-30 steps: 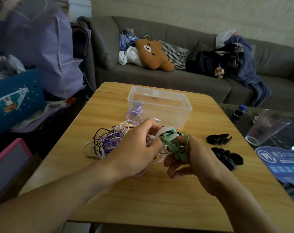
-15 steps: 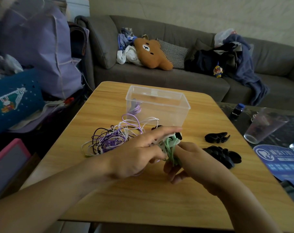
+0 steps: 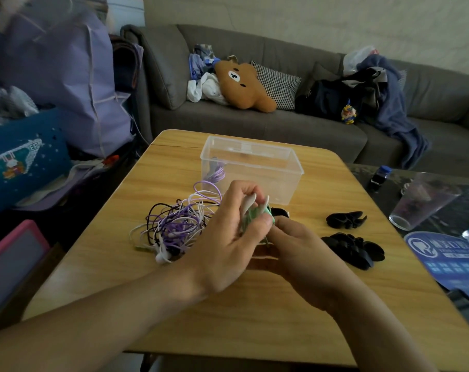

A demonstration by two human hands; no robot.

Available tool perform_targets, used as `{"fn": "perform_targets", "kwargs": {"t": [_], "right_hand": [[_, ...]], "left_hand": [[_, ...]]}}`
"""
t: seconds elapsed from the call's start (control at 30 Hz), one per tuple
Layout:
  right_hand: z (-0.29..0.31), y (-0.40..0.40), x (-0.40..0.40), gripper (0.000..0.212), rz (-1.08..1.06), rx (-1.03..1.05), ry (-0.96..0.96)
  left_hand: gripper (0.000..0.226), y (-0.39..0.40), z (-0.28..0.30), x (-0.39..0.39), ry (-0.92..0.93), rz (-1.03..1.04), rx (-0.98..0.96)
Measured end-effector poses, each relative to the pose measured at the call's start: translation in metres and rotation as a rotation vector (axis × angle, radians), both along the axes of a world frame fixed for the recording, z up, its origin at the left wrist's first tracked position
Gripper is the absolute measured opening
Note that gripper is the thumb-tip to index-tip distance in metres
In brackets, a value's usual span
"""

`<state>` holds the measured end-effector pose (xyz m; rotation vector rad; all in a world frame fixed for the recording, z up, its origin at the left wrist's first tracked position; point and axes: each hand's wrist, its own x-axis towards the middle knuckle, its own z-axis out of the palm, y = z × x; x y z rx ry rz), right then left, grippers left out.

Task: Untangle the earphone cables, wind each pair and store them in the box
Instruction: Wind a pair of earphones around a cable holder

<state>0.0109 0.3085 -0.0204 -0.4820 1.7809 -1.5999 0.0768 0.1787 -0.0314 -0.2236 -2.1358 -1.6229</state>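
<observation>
Fingers (image 3: 248,200): left ones curled over the top of a small green earphone bundle (image 3: 255,214), with white pieces poking up between them; pinched tight, probably to keep the coil from springing loose.
Left hand (image 3: 225,237): above the table's middle, thumb pressed against the green coil from the near side.
Right hand (image 3: 295,242): touching the left, fingers curled under and around the same bundle from the right; exact grip partly hidden, but closed on it, not spread.
Reason for two-handed hold: likely one hand steadying the wound loops while the other tucks or wraps the last stretch.
Cable tangle (image 3: 177,226): purple, white and black cords heaped on the table (image 3: 228,318) just left of the hands, not yet sorted; a white earbud at its near edge.
Box (image 3: 251,170): clear plastic, open-topped, just beyond the hands, within easy reach for dropping in; a purple coil (image 3: 217,176) seen at its left end, most likely inside, hard to be sure through the clear wall.
Black clips (image 3: 346,219): two dark clusters to the right of the hands, well apart from the tangle; purpose unclear.
Progress: early to middle, judged by the large tangle left.
Next step: finishing the green wind, then a short reach forward to the box.
</observation>
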Motion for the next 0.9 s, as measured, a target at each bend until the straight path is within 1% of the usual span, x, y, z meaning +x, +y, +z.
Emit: {"fn": "perform_targets", "kwargs": {"t": [0.07,0.17,0.3,0.37,0.4,0.47,0.5,0.53,0.6,0.63,0.67,0.73,0.8,0.83,0.9], "right_hand": [[0.001,0.000,0.000,0.032,0.019,-0.125,-0.112],[0.006,0.002,-0.001,0.037,0.077,-0.239,-0.196],[0.008,0.004,-0.002,0.034,0.087,-0.275,-0.246],[0.008,0.006,-0.002,0.031,0.066,-0.259,-0.216],[0.008,0.007,-0.002,0.028,0.023,-0.241,-0.186],[0.007,0.008,-0.004,0.022,-0.133,-0.194,-0.103],[0.007,0.009,-0.006,0.019,-0.226,-0.152,-0.028],[0.006,0.010,-0.009,0.018,-0.318,-0.056,0.108],[0.005,0.013,-0.018,0.017,-0.433,0.258,0.489],[0.004,0.014,-0.021,0.016,-0.455,0.365,0.627],[0.004,0.014,-0.024,0.016,-0.475,0.409,0.713],[0.005,0.011,-0.026,0.013,-0.504,0.400,0.828],[0.007,0.005,-0.021,0.009,-0.485,0.400,0.921],[0.008,0.002,-0.017,0.011,-0.466,0.400,0.954],[0.009,-0.002,-0.010,0.017,-0.450,0.388,0.989]], "left_hand": [[0.021,0.000,-0.001,0.000,0.035,0.013,-0.045],[0.026,0.000,0.001,0.000,0.071,0.055,-0.119],[0.020,-0.001,0.002,-0.001,0.108,0.124,-0.152],[0.017,0.001,0.002,-0.001,0.118,0.131,-0.166],[0.016,0.001,0.002,-0.001,0.127,0.140,-0.186],[0.011,-0.001,0.003,-0.003,0.160,0.180,-0.249],[0.009,-0.003,0.005,-0.003,0.167,0.189,-0.279],[0.009,-0.005,0.006,-0.003,0.151,0.181,-0.299],[0.023,-0.008,0.009,0.001,0.043,0.121,-0.327],[0.033,-0.008,0.009,0.003,-0.022,0.097,-0.347],[0.040,-0.008,0.008,0.004,-0.062,0.093,-0.366],[0.049,-0.005,0.006,0.004,-0.066,0.141,-0.395],[0.057,-0.003,0.005,0.004,-0.072,0.180,-0.423],[0.059,-0.004,0.005,0.004,-0.076,0.187,-0.434],[0.052,-0.006,0.006,0.005,-0.037,0.202,-0.465]]}}
